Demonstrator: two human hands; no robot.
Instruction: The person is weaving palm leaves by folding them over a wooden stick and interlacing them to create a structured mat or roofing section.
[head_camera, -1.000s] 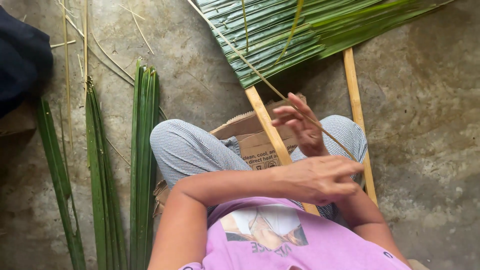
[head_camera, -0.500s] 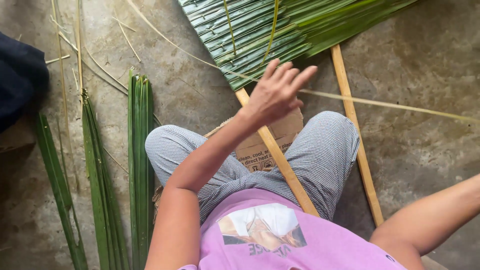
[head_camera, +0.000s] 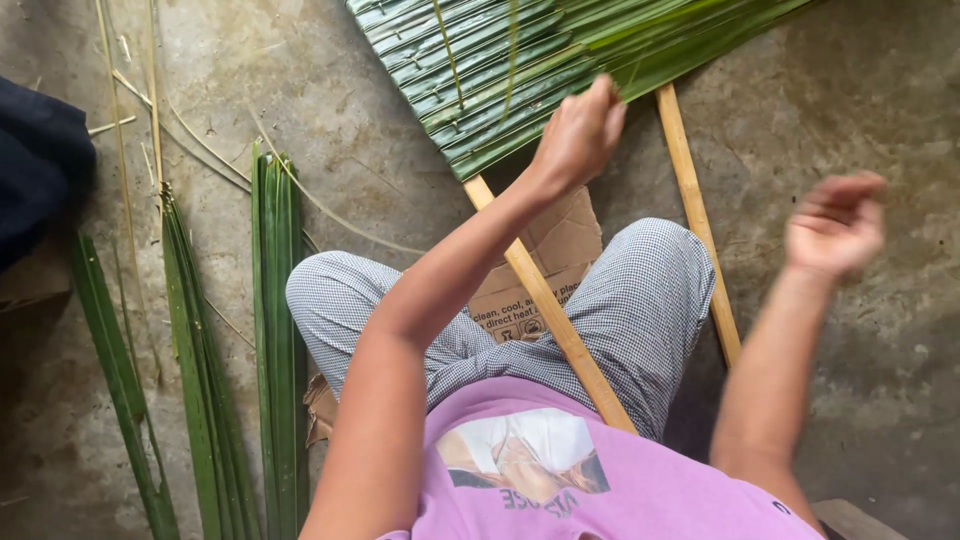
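My left hand (head_camera: 580, 130) is closed into a loose fist at the near edge of a panel of overlapped green palm leaves (head_camera: 480, 70). That panel lies on two pale bamboo slats, one (head_camera: 545, 300) running between my knees and one (head_camera: 690, 200) to the right. My right hand (head_camera: 835, 225) is raised over the concrete floor, blurred, with its fingers curled; whether it holds anything is unclear. A thin pale leaf rib (head_camera: 320, 205) curves across the floor on the left and passes behind my left forearm.
A piece of brown cardboard (head_camera: 560, 245) lies under my legs. Loose long green palm leaves (head_camera: 275, 300) and a second bunch of leaves (head_camera: 195, 330) lie on the floor to the left. A dark cloth (head_camera: 40, 160) sits at the far left, among scattered dry ribs.
My left hand rose from my lap to the panel's edge and closed. My right hand swung out right, pulling a long rib taut, then came back up into view. The rib now lies slack.
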